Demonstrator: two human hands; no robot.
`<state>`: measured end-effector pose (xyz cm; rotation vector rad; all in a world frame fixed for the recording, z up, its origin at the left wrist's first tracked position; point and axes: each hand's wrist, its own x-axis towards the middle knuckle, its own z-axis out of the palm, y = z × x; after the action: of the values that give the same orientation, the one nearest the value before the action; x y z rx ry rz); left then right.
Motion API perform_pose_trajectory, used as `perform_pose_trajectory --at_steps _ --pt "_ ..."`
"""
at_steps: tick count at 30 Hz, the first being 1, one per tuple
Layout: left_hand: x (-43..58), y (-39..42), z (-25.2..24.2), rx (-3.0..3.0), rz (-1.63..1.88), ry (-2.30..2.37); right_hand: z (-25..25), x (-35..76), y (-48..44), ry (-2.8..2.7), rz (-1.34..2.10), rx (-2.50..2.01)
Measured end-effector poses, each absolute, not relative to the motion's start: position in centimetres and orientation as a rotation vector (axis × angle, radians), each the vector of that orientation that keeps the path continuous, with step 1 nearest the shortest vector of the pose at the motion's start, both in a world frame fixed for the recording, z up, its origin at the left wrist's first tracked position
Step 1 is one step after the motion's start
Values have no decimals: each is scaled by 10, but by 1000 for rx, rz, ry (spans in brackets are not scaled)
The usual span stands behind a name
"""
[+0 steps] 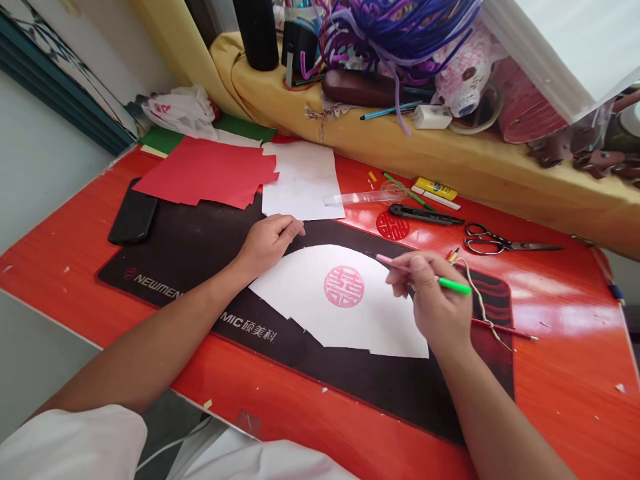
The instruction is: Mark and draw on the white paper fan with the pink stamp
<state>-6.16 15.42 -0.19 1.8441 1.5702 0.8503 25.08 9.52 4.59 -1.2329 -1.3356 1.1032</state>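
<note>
A white fan-shaped sheet of paper (300, 280) lies on a black desk mat (200, 233). On the sheet is a round pink double-happiness pattern (344, 287). My right hand (433, 293) is closed around a slim pen (454, 286), pink toward its tip and green at its back end. The pen's tip points left, by the sheet's upper right edge; whether it touches the paper I cannot tell. At the sheet's upper left edge rests my left hand (274, 239), its fingers curled together with nothing visible in them.
Red paper (210, 172), a white sheet (303, 177) and a black phone (134, 217) lie at the back left. A red round cutout (393, 226), a box cutter (425, 214), scissors (505, 245) and a clear ruler (367, 197) lie behind the mat. A cluttered yellow-covered ledge (345, 137) borders the back.
</note>
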Motion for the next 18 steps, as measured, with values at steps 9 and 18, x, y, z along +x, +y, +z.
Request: perform_pose_trajectory --at_steps 9,18 --pt "-61 153 -1 1921 833 1486 46 249 95 -1380 1242 -1162" --pt "-64 157 -12 2064 846 1389 39 241 93 -1505 1287 -1165"
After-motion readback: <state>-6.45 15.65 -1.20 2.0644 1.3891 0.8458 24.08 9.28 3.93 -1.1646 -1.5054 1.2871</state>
